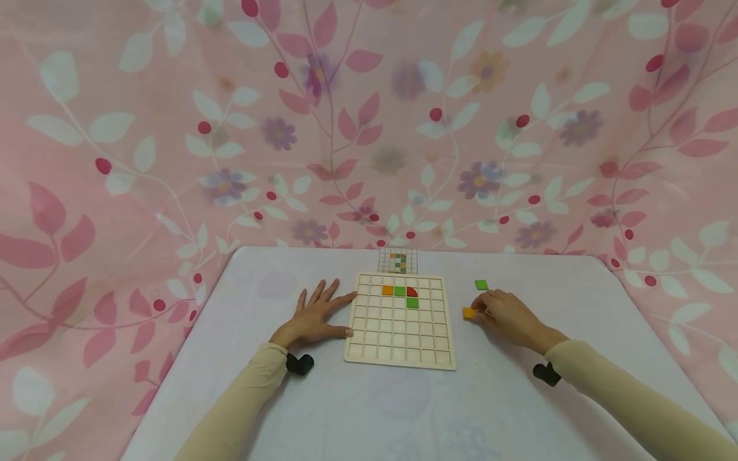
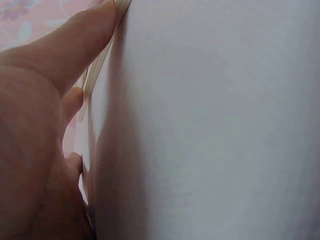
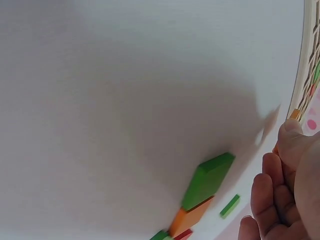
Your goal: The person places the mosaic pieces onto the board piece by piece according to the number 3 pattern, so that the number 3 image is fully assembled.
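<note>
A square cream grid board [image 1: 398, 366] lies on the table. Set in its upper cells are an orange tile [image 1: 388, 291], two green tiles [image 1: 400, 291] and a red quarter-round tile [image 1: 412, 292]. My left hand [image 1: 314, 320] spreads its fingers beside the board, thumb and index finger touching its left edge. Right of the board, my right hand [image 1: 507, 318] pinches a small orange tile [image 1: 469, 313] between thumb and fingers. Beyond that hand lies a loose green tile [image 1: 481, 285]. The right wrist view also shows another green tile [image 3: 207, 181] near the hand.
Next to that green tile are a loose orange tile [image 3: 191, 216] and a red piece [image 3: 183, 235], partly cut off. Behind the board is a printed pattern card [image 1: 398, 260]. A white cloth covers the table [image 1: 277, 416]; a floral curtain [image 1: 369, 128] hangs behind.
</note>
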A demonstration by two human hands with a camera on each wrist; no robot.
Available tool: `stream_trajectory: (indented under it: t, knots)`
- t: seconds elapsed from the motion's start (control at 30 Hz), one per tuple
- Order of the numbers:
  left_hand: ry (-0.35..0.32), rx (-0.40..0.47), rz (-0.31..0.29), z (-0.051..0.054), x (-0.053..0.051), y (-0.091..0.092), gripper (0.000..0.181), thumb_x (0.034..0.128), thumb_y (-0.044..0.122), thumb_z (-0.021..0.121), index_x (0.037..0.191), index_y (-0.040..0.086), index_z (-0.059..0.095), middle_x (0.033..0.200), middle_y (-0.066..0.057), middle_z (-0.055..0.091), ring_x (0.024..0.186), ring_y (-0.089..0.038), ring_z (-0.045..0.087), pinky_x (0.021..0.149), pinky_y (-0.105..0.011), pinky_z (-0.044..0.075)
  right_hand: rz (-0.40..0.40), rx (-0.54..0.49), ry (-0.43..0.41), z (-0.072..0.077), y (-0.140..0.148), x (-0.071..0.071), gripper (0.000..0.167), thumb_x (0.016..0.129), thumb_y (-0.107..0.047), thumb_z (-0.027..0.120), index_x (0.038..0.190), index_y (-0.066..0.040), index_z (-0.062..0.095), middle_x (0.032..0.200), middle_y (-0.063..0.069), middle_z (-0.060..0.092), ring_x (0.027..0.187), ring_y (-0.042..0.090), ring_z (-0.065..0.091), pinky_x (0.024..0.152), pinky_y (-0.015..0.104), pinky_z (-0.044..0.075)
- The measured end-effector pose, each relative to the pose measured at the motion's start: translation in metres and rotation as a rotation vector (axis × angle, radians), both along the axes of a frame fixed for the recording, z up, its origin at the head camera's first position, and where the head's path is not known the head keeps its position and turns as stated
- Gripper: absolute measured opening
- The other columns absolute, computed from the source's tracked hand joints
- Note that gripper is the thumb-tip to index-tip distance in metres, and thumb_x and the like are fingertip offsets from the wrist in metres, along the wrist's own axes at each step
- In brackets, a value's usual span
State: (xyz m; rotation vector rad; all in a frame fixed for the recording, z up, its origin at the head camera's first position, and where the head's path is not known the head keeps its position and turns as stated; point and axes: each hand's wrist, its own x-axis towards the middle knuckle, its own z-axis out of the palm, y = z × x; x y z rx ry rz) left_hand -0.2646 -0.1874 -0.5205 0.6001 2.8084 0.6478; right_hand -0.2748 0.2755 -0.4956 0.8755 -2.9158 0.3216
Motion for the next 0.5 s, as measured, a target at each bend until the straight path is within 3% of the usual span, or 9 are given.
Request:
stream_trajectory:
  t: [0.23, 0.5]
  knots:
    - [0.006, -0.016, -0.003, 0.000, -0.001, 0.000, 0.087, 0.0919, 0.059, 0.076, 0.166, 0.033, 0.039, 0.180, -0.015, 0.009, 0.165, -0.047, -0.003, 0.122, -0.079, -0.005, 0.019, -0.018, 0.002, 0.004, -0.015, -0.004, 0.017, 0.093, -0.012, 0.082, 0.106, -0.007, 0.074, 0.096, 0.001, 0.072, 0.086, 0.017, 0.064, 0.083, 0.044, 0.057]
    - [-0.008, -0.013, 0.000, -0.002, -0.001, 0.000, 0.087, 0.0917, 0.059, 0.077, 0.166, 0.034, 0.038, 0.180, -0.014, 0.007, 0.165, -0.046, -0.004, 0.123, -0.078, -0.007, 0.071, -0.043, -0.011, 0.003, -0.033, -0.012, 0.019, 0.092, -0.013, 0.083, 0.107, -0.006, 0.073, 0.096, 0.001, 0.073, 0.084, 0.013, 0.063, 0.082, 0.038, 0.059]
